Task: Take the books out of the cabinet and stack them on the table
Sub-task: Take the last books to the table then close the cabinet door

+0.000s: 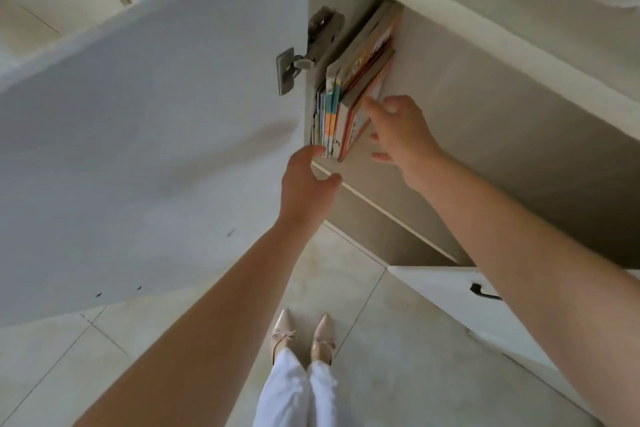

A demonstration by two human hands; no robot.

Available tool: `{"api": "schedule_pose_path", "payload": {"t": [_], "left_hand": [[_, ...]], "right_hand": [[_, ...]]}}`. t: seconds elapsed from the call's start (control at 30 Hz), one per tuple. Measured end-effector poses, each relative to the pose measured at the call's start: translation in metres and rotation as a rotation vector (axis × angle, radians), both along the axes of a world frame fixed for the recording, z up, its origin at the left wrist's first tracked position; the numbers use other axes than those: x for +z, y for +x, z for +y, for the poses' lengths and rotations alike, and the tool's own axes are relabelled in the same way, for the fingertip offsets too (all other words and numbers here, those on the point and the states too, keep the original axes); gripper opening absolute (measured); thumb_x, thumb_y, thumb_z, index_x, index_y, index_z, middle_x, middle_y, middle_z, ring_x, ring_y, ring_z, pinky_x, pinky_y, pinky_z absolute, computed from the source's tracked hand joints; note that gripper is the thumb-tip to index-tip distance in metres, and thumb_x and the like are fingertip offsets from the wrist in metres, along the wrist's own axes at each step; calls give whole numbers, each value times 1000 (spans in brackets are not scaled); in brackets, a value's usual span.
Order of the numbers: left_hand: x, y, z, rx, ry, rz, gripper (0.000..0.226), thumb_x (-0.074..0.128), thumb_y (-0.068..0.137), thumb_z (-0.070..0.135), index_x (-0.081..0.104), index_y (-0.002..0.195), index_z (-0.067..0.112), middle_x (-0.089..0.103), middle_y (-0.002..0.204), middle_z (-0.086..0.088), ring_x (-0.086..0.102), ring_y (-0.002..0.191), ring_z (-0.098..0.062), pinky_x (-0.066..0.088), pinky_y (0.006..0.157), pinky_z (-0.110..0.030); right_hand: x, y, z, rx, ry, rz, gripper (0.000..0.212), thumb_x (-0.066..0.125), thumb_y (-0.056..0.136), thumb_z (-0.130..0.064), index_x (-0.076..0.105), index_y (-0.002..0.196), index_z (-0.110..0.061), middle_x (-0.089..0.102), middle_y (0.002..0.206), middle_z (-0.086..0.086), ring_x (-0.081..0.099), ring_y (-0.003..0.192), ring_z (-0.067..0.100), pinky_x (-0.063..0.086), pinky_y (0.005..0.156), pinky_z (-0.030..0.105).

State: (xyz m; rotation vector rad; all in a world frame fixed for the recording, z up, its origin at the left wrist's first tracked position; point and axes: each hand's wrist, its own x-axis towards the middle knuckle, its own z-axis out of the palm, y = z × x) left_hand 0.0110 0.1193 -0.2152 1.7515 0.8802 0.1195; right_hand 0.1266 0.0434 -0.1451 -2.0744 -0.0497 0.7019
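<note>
Partly hidden by the door point(138, 114), books point(341, 104) meet both hands' unclear grip.

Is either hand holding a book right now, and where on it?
Neither has a closed grip. The right hand touches the outermost book's front edge; the left hand is open below the books.

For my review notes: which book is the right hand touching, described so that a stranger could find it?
Look inside the open cabinet, past the big white door, to the row of books standing against its hinge side. The orange-edged book is the outermost one, on the open side of the row, where the right hand reaches. Unlike its upright neighbours, it leans away from them.
</note>
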Motion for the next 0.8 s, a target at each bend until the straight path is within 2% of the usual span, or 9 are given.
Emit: {"api": "schedule_pose_path", "payload": {"t": [0.07,0.1,0.23,0.33,0.4,0.5,0.57,0.7,0.8], "left_hand": [[-13,15,3,17,-33,-9,59,63,82,9,45,137,23,48,141,2,46,121,-8,48,91,-25],[-20,23,4,9,-39,-19,63,64,80,11,44,138,24,50,140,2,49,122,-11,49,92,-30],[-45,59,10,-1,-19,-47,80,75,69,32,37,139,35,55,131,7,56,118,-13,54,92,-39],[-47,75,3,39,24,-77,92,72,72,21,20,147,28,40,141,0,45,128,-20,49,99,-42],[-52,83,-1,99,27,-126,97,73,72,22,14,148,27,35,144,-2,41,132,-24,45,104,-47],[-58,92,-2,159,-45,-125,101,75,70,21,12,149,25,30,148,-4,34,137,-26,39,109,-49],[-62,94,-3,191,-121,-128,101,75,66,16,15,146,24,33,144,-5,37,134,-27,42,107,-50],[-64,94,-7,227,-168,-179,97,70,55,15,22,140,24,40,136,-6,43,126,-30,47,100,-51],[-63,94,-6,259,-203,-191,96,71,55,15,25,139,20,36,135,-6,41,125,-31,46,101,-52]], "right_hand": [[-6,15,19,-73,30,107,53,54,92,-45,39,133,-14,61,102,0,60,81,14,55,64,34],[-7,22,28,-101,33,151,58,56,90,-47,37,134,-14,62,105,3,61,80,17,56,64,37],[-11,46,58,-180,73,158,75,63,86,-42,21,142,-17,51,107,9,55,80,27,55,83,51],[-17,54,74,-84,-3,-85,81,63,83,-42,16,141,-13,47,128,13,55,104,28,53,90,49],[-19,53,82,-69,-21,-80,101,67,70,-49,8,144,-14,36,144,11,52,116,32,51,92,52],[-22,54,87,-134,33,30,125,66,46,-48,-1,147,-18,36,144,13,51,116,36,48,93,56],[-22,53,87,-172,61,72,119,64,49,-39,1,147,-18,43,134,14,53,110,37,49,91,56],[-24,52,79,-165,69,102,86,61,74,-30,12,144,-22,50,123,15,58,98,39,57,77,55],[-26,53,67,-175,90,143,69,56,84,-27,17,140,-24,54,119,15,60,99,38,56,79,57]]}}
